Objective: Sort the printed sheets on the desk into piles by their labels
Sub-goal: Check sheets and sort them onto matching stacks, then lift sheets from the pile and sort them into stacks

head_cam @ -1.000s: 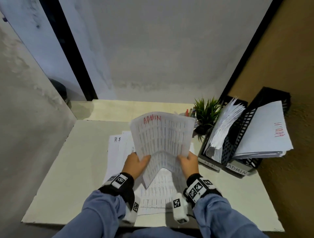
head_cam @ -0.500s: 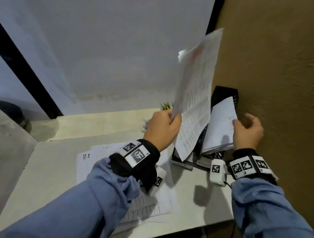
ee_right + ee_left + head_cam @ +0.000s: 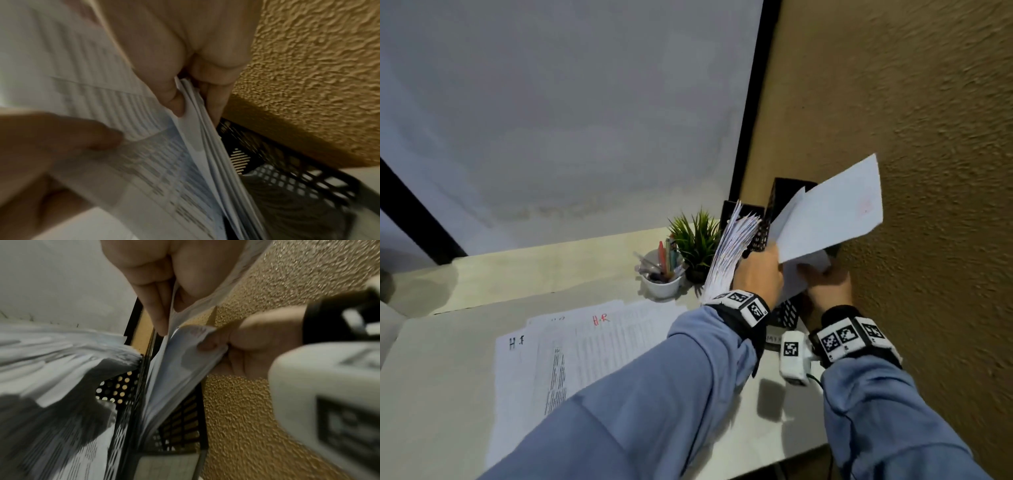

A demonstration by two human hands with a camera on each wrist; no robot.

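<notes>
Sheet (image 3: 835,212) now lower, at tray (image 3: 787,311)

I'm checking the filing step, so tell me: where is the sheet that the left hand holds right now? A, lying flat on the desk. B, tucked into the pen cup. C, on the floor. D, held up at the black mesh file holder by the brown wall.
D: the left hand pinches the sheet over the black mesh file holder beside the brown wall, while the right hand parts the papers already in it.
</notes>
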